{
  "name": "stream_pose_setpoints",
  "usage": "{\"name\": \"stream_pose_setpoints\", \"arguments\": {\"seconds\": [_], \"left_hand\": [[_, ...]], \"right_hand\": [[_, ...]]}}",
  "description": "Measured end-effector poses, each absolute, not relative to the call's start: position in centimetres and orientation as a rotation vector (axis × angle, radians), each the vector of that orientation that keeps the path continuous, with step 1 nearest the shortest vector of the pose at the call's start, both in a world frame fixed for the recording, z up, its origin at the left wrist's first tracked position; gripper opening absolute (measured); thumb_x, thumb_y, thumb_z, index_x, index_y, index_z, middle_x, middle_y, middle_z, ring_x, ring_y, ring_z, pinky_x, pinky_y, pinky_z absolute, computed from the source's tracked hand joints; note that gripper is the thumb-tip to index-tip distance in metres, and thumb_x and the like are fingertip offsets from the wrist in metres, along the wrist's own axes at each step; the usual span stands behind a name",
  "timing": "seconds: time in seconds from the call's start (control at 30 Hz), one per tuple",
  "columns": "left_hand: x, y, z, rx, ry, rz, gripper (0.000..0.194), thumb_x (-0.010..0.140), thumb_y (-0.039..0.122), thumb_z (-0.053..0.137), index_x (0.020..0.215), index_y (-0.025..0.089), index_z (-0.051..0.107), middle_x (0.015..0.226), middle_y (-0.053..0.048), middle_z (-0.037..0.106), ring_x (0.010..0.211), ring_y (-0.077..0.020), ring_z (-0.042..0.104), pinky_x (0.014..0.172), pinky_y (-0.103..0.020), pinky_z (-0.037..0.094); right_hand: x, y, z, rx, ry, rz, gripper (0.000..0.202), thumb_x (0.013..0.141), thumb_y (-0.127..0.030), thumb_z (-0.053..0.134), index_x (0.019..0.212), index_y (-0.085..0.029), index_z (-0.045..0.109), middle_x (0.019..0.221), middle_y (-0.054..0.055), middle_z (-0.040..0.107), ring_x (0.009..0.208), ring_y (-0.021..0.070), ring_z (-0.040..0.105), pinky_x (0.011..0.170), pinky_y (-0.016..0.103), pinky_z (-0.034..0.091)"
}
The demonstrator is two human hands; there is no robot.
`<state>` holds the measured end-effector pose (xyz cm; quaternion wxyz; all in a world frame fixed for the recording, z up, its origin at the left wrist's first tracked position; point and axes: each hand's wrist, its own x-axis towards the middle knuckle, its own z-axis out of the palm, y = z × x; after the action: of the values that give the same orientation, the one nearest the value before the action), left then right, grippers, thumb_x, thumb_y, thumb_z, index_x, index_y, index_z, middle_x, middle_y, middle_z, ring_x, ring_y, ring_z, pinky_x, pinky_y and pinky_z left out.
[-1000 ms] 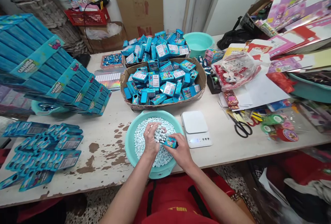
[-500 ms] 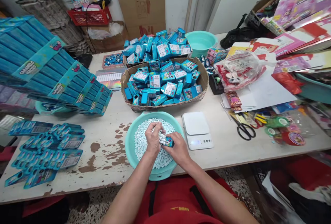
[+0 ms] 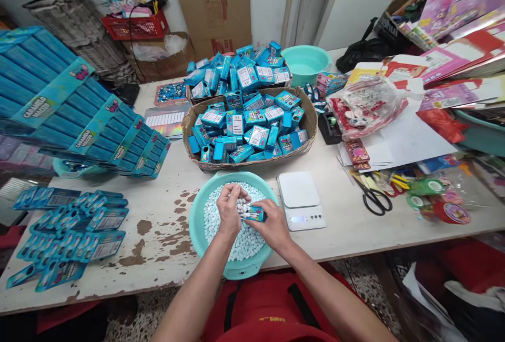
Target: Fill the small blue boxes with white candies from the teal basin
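Observation:
A turquoise basin (image 3: 199, 247) at the table's front edge holds many small white candies (image 3: 244, 247). Over it, my right hand (image 3: 272, 224) grips a small blue candy box (image 3: 257, 213), tilted with its end toward my left hand. My left hand (image 3: 230, 210) is curled, with white candies held in its fingers against the box's end. Just right of the basin lies a white digital scale (image 3: 300, 199); its small display is lit but unreadable to me. Behind the basin, a cardboard tray (image 3: 248, 166) is heaped with more blue boxes (image 3: 252, 121).
Stacked blue display packs (image 3: 90, 116) lean at the left, above rows of blue boxes (image 3: 79, 226). Scissors (image 3: 373, 197), tape rolls (image 3: 430, 187) and a plastic bag (image 3: 371, 108) lie to the right. An empty-looking turquoise bowl (image 3: 307, 66) stands at the back.
The blue box in my right hand shows more of its printed face now. My left hand has shifted slightly left, still holding candies at the box's end. The view has moved a little.

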<state>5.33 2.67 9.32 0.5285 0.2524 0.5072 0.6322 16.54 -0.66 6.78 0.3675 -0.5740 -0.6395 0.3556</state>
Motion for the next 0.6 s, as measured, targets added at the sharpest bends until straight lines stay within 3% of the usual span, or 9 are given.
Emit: {"name": "stream_pose_setpoints", "arguments": {"seconds": [0.47, 0.53, 0.6], "left_hand": [[3.0, 2.7, 8.4, 0.632, 1.250, 1.397, 0.023, 0.078, 0.041, 0.056, 0.075, 0.019, 0.054, 0.060, 0.003, 0.054, 0.046, -0.0088, 0.050, 0.045, -0.021, 0.038], [1.4, 3.0, 7.4, 0.717, 1.425, 1.343, 0.024, 0.080, 0.044, 0.051, 0.078, 0.020, 0.055, 0.065, 0.001, 0.057, 0.053, -0.0124, 0.055, 0.049, -0.024, 0.043], [0.2, 3.1, 5.6, 0.996, 1.667, 1.125, 0.021, 0.079, 0.040, 0.052, 0.080, 0.021, 0.060, 0.081, -0.005, 0.063, 0.075, -0.0198, 0.062, 0.065, -0.033, 0.049]], "right_hand": [[15.8, -0.4, 5.8, -1.375, -1.481, 1.073, 0.032, 0.063, -0.028, 0.079, 0.091, -0.024, 0.066, 0.088, 0.003, 0.063, 0.087, 0.0232, 0.060, 0.079, 0.037, 0.049], [16.4, -0.4, 6.1, -1.328, -1.427, 1.092, 0.034, 0.062, -0.031, 0.080, 0.093, -0.024, 0.066, 0.092, 0.003, 0.062, 0.090, 0.0230, 0.060, 0.080, 0.037, 0.049], [17.1, -0.5, 6.6, -1.288, -1.376, 1.111, 0.037, 0.061, -0.033, 0.081, 0.094, -0.025, 0.066, 0.095, 0.004, 0.062, 0.092, 0.0225, 0.060, 0.082, 0.036, 0.049]]}}
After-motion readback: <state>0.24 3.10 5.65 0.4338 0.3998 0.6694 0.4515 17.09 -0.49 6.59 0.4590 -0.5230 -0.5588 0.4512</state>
